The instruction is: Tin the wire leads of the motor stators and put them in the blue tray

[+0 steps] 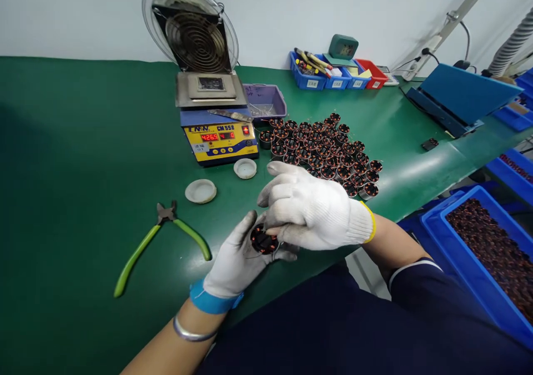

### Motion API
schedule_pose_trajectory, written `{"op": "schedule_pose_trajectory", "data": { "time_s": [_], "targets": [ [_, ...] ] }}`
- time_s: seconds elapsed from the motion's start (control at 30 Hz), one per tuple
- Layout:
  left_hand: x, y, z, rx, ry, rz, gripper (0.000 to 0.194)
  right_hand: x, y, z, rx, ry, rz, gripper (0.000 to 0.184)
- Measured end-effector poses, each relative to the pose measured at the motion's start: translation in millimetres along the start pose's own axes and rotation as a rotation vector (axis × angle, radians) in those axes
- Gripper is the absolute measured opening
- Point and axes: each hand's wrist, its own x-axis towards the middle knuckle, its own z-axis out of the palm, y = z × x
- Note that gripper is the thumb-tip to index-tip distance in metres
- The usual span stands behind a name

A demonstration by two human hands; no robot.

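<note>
My left hand (245, 256), in a white glove with a blue wrist strap, is closed around a motor stator (264, 239) with a black top and copper windings. Over it, my gloved right hand (306, 206) has its thumb and fingertips pinched at the stator's right edge. What that pinch holds is hidden by the fingers. A thin wire sticks out near the stator's lower side. Beyond my right hand stand rows of similar stators (322, 147) in metal cans. Left of my hands lie green-handled cutting pliers (166, 214), their handles spread.
A yellow and blue solder pot (220, 142) with a fan above it stands at the back. Two small white dishes (200, 191) sit before it, and a purple bin (266, 100) beside it. Blue bins (310, 78) line the wall. Right of the table is a blue crate (437, 214) of small parts.
</note>
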Motion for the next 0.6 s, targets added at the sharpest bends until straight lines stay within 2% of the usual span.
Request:
{"op": "schedule_pose_trajectory", "data": {
  "time_s": [0.07, 0.13, 0.23, 0.27, 0.3, 0.37, 0.4, 0.5, 0.53, 0.57, 0.6],
  "targets": [
    [-7, -1, 3.0, -0.083, -0.1, -0.06, 0.034, -9, 9, 12, 0.142, 0.084, 0.063, 0.019],
    [-11, 2, 3.7, -0.161, -0.149, -0.073, 0.037, -21, 18, 23, 0.36, 0.253, 0.204, 0.021],
    [-11, 9, 3.4, -0.21, -0.078, -0.082, 0.041, -44, 29, 35, 0.591, 0.61, 0.51, 0.027],
    [-10, 11, 3.6, -0.217, -0.034, -0.099, 0.039, -53, 31, 38, 0.611, 0.662, 0.581, 0.03],
    [-8, 12, 3.9, -0.226, 0.012, -0.116, 0.038, -61, 31, 42, 0.599, 0.643, 0.613, 0.031],
    [-6, 14, 5.0, -0.245, 0.104, -0.152, 0.037, -77, 29, 51, 0.471, 0.424, 0.568, 0.032],
    [-5, 15, 5.5, -0.255, 0.145, -0.163, 0.038, -85, 28, 56, 0.357, 0.281, 0.534, 0.041],
    [-5, 17, 6.7, -0.278, 0.201, -0.177, 0.037, -101, 22, 71, -0.021, -0.054, 0.526, 0.111],
    [-5, 17, 6.9, -0.282, 0.202, -0.179, 0.036, -105, 21, 75, -0.094, -0.129, 0.546, 0.124],
    [-5, 17, 7.0, -0.285, 0.201, -0.183, 0.034, -107, 20, 77, -0.131, -0.19, 0.563, 0.126],
    [-5, 16, 7.0, -0.286, 0.198, -0.191, 0.032, -107, 18, 77, -0.145, -0.245, 0.571, 0.119]
  ]
}}
